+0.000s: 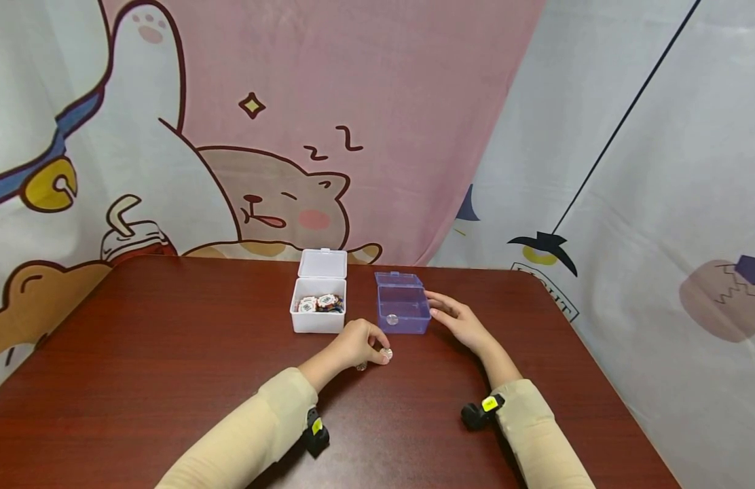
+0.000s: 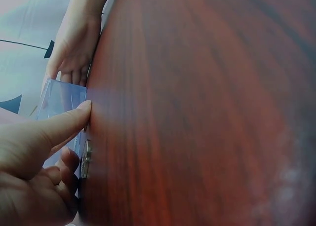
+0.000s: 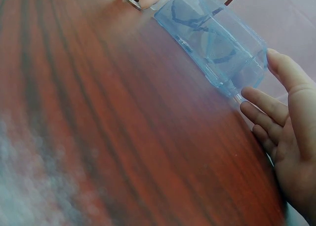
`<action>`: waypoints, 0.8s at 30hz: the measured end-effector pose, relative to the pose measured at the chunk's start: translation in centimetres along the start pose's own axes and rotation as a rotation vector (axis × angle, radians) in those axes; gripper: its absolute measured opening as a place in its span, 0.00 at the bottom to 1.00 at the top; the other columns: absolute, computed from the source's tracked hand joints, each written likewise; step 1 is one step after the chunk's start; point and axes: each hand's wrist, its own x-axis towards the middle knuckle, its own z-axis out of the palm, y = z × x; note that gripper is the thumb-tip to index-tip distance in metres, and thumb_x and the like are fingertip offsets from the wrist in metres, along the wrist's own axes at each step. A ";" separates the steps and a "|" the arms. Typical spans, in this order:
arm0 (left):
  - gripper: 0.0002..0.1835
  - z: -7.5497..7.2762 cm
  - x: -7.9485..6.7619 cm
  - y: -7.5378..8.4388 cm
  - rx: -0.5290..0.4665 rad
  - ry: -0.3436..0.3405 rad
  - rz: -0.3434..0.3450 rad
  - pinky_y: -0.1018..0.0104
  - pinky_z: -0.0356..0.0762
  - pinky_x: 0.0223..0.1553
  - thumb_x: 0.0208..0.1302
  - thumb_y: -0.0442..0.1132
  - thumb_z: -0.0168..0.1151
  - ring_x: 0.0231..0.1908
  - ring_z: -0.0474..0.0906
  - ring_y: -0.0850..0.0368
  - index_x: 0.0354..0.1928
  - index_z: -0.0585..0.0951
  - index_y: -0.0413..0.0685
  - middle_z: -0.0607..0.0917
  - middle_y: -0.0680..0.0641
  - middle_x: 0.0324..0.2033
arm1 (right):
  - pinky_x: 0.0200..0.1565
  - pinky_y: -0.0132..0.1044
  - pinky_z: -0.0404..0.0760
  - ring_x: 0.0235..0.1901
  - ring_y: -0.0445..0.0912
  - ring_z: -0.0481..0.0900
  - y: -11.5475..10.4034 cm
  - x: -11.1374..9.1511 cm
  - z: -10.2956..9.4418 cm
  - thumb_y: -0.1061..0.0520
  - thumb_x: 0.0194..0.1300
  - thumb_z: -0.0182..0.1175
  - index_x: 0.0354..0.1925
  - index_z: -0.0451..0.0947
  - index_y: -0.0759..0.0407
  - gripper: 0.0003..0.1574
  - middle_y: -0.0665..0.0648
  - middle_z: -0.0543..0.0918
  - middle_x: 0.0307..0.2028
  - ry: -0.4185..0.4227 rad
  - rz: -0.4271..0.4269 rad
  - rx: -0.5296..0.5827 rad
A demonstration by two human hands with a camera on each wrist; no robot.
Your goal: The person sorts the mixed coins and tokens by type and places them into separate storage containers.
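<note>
My left hand (image 1: 358, 344) pinches a shiny silvery coin (image 1: 386, 353) between thumb and fingers, low over the table in front of the boxes. Another coin (image 1: 361, 366) is beneath that hand, partly hidden by it; in the left wrist view a coin (image 2: 86, 159) shows edge-on near the curled fingers. A clear blue-purple plastic box (image 1: 404, 324) stands with its lid raised, one coin (image 1: 392, 319) inside. My right hand (image 1: 466, 329) rests its fingertips against the box's right side; in the right wrist view its fingers (image 3: 266, 110) are extended and loose.
Left of the blue-purple box stands a white box (image 1: 318, 322), lid up, holding several patterned round chips (image 1: 327, 301). Both boxes are toward the back of the brown wooden table (image 1: 170, 353). A printed curtain (image 1: 414, 136) hangs behind it.
</note>
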 end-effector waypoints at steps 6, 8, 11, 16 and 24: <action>0.09 0.1 0.1 0.0 -0.025 -0.003 -0.037 0.72 0.69 0.17 0.43 0.33 0.78 0.11 0.67 0.68 0.26 0.84 0.42 0.69 0.55 0.13 | 0.59 0.58 0.64 0.59 0.60 0.70 0.2 0.1 0.0 0.59 0.70 0.56 0.67 0.65 0.64 0.30 0.70 0.74 0.58 0.002 0.001 -0.003; 0.10 0.1 0.1 0.1 -0.026 -0.001 -0.048 0.72 0.70 0.17 0.43 0.33 0.78 0.11 0.68 0.68 0.25 0.84 0.42 0.68 0.55 0.13 | 0.59 0.58 0.64 0.59 0.60 0.70 0.2 0.1 -0.1 0.58 0.70 0.56 0.67 0.65 0.64 0.30 0.69 0.74 0.58 0.001 0.002 -0.005; 0.10 0.1 0.1 0.1 -0.003 0.011 -0.035 0.72 0.69 0.20 0.41 0.34 0.79 0.14 0.67 0.68 0.25 0.84 0.43 0.69 0.56 0.14 | 0.59 0.58 0.64 0.59 0.59 0.70 0.2 0.0 -0.1 0.58 0.70 0.56 0.67 0.65 0.64 0.30 0.69 0.74 0.58 0.001 0.005 -0.006; 0.09 0.0 0.0 -0.1 -0.041 0.021 -0.033 0.73 0.70 0.19 0.43 0.33 0.78 0.13 0.68 0.68 0.24 0.84 0.42 0.68 0.55 0.15 | 0.59 0.57 0.65 0.58 0.59 0.71 0.3 0.1 -0.1 0.58 0.70 0.56 0.67 0.65 0.63 0.30 0.68 0.74 0.58 0.004 0.004 -0.009; 0.06 -0.1 -0.3 -0.4 -0.216 0.005 -0.081 0.69 0.72 0.12 0.51 0.31 0.73 0.09 0.70 0.63 0.23 0.83 0.40 0.70 0.54 0.13 | 0.58 0.57 0.65 0.58 0.60 0.71 0.1 0.0 0.0 0.59 0.70 0.56 0.67 0.65 0.64 0.29 0.69 0.74 0.58 0.004 -0.004 -0.011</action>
